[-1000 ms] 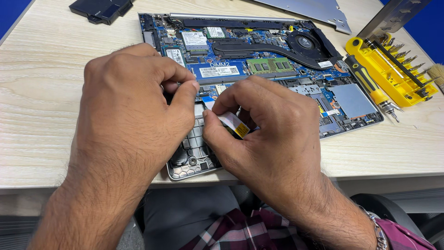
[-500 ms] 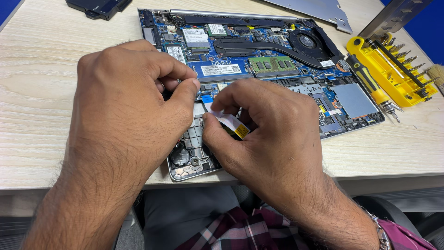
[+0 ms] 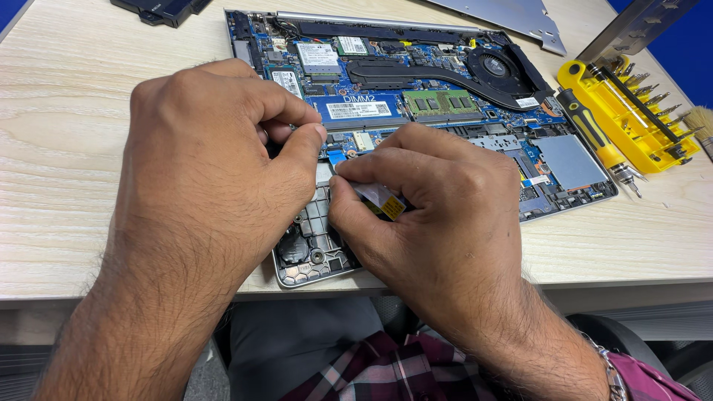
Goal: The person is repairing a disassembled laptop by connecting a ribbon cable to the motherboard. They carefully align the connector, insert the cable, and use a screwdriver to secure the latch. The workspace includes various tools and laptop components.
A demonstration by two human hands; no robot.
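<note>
An opened laptop (image 3: pixel 445 111) lies bottom-up on the wooden table, its blue circuit board, memory stick and black fan (image 3: pixel 496 67) exposed. My left hand (image 3: pixel 208 171) rests over the laptop's near left part, thumb and fingers curled and pressing by the board's edge. My right hand (image 3: pixel 438 215) pinches a flat ribbon cable with a yellow tag (image 3: pixel 382 200) between thumb and forefinger, just above the grey frame (image 3: pixel 316 252). What lies under both palms is hidden.
A yellow screwdriver kit tray (image 3: pixel 631 111) with several bits and a yellow-black screwdriver (image 3: pixel 594 137) sits right of the laptop. A brush (image 3: pixel 700 122) pokes in at the right edge. A black battery pack (image 3: pixel 160 9) and a metal cover plate (image 3: pixel 512 15) lie at the back.
Both hands stay on the laptop's near edge. My right thumb and forefinger have shifted slightly on the ribbon cable; the left fingers have curled a little tighter.
</note>
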